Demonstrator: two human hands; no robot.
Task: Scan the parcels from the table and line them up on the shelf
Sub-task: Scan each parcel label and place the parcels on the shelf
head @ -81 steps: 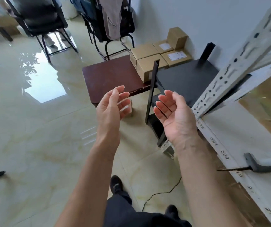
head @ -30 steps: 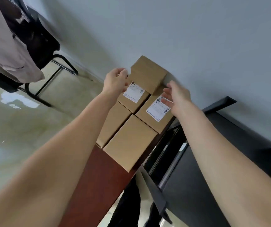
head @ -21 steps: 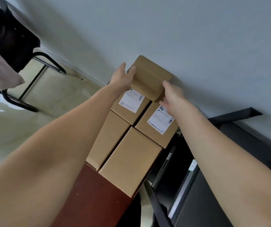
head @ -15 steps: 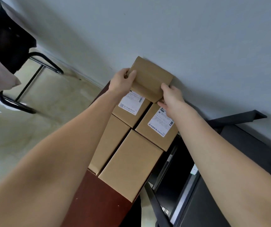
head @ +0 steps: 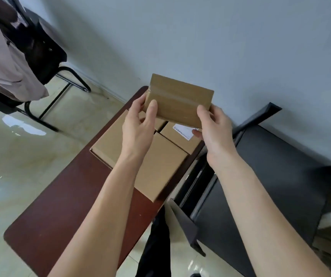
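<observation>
I hold a small brown cardboard parcel point(head: 178, 100) in the air above the dark red table point(head: 64, 208), its taped face toward me. My left hand point(head: 138, 126) grips its left end with the thumb on the front. My right hand point(head: 214, 128) grips its lower right corner, fingers curled underneath. Below it, several more brown parcels lie flat at the table's far end: a large plain one point(head: 160, 166), another plain one point(head: 108, 140) to its left, and one with a white label point(head: 182, 134) partly hidden by my right hand.
A black table point(head: 276, 176) stands to the right of the red one, against the grey wall. At the upper left is a black chair point(head: 40, 54) with a beige garment point(head: 3, 62) hung over it. The floor is glossy tile.
Both hands reached to the stack by the wall, took the parcel leaning there, and lifted it up off the others and toward me.
</observation>
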